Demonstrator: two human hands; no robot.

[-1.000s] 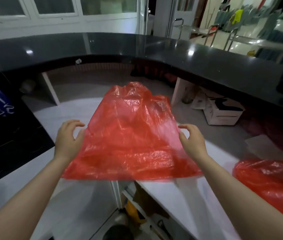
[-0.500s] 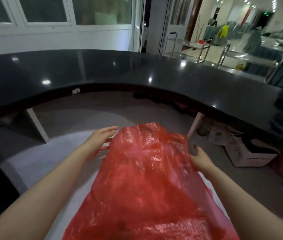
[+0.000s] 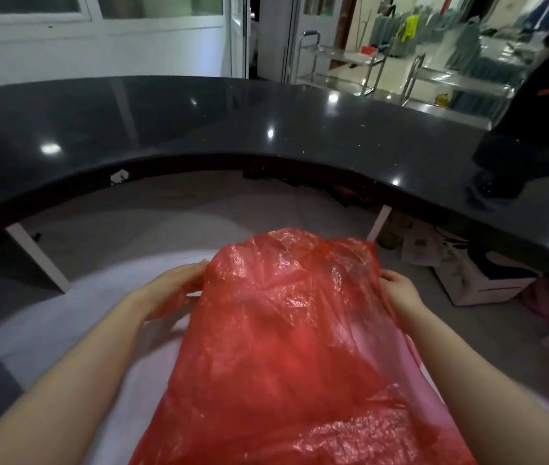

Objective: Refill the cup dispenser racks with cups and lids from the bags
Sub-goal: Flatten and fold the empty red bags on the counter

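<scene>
Both hands shifted forward, left hand (image 3: 179,283), right hand (image 3: 399,288), apparently gripping one red bag (image 3: 286,347)

Two bare forearms come in from the lower corners of the frame, one from the lower left and one from the lower right. No sleeve covers either as far as the frame's edge. The left hand (image 3: 172,283) and the right hand (image 3: 400,290) wear no gloves.

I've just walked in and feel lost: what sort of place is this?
Probably behind a reception or service counter in a banquet venue: a curved black counter, steel trolleys beyond it, and covered chairs in the hall behind.
</scene>
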